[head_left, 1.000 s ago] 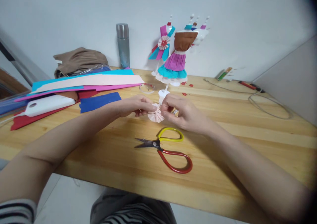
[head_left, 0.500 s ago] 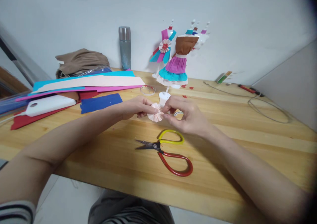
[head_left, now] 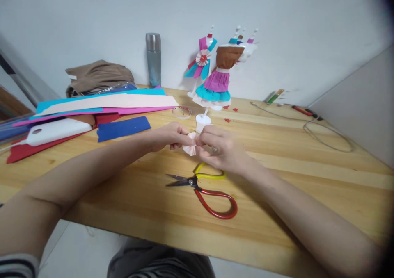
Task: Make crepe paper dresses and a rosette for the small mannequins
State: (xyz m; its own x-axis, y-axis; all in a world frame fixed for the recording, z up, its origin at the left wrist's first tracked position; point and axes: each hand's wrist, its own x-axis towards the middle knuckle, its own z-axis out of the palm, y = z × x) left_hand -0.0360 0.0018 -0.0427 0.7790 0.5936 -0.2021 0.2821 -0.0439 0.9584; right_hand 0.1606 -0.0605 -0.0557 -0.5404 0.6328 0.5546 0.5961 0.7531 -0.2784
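Note:
A small pale pink pleated paper rosette (head_left: 189,149) is held above the wooden table. My left hand (head_left: 172,136) pinches its left side between thumb and fingers. From the right, my right hand (head_left: 217,147) has its fingertips closed at the rosette's right edge, covering that part. Whether those fingertips also hold something small is hidden. Below the hands lie scissors (head_left: 191,182) with one yellow and one red handle, blades slightly apart and pointing left. Just behind the hands stands a small white round object (head_left: 202,122).
Mini dress stands carry a layered paper dress (head_left: 217,81) and a ribboned rosette piece (head_left: 203,58). Coloured paper strips (head_left: 111,101), a blue piece (head_left: 123,128), a white glue gun-like device (head_left: 60,132) and a flask (head_left: 153,60) stand left. A cable (head_left: 326,136) curls at right.
My right hand has moved left and slightly down over the rosette, covering more of its right side. My left hand keeps its pinch. The view has shifted slightly.

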